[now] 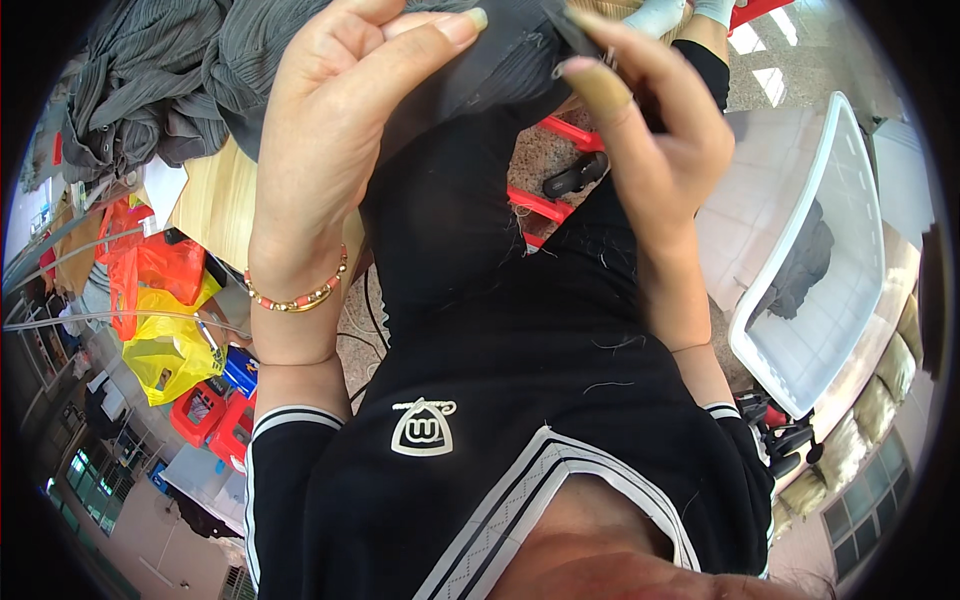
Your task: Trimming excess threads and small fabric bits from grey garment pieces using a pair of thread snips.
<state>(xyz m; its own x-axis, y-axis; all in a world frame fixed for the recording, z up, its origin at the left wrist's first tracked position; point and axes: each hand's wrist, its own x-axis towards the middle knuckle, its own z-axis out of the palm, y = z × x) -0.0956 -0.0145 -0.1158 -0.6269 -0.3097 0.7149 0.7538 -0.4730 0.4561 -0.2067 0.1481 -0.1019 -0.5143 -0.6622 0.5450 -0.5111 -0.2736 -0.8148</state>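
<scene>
A dark grey garment [495, 75] is stretched between my hands over my lap, with a gathered, ribbed patch near its middle. My left hand [345, 100], a beaded bracelet at its wrist, pinches the garment, thumb on top and fingers curled behind. My right hand [665, 125] is closed at the garment's right edge. Between its fingers is something small and dark with a glint of metal; blur hides its kind. A tan covering seems to wrap a finger of that hand. More grey ribbed cloth [170, 80] lies heaped at the far left.
A wooden tabletop [215, 200] lies left of my lap. Beyond it hang red and yellow plastic bags [165, 345] near red stools [205, 415]. At right stands a white bin [800, 345] holding dark cloth [805, 265]. A black shoe [575, 177] sits on the floor by red stool bars.
</scene>
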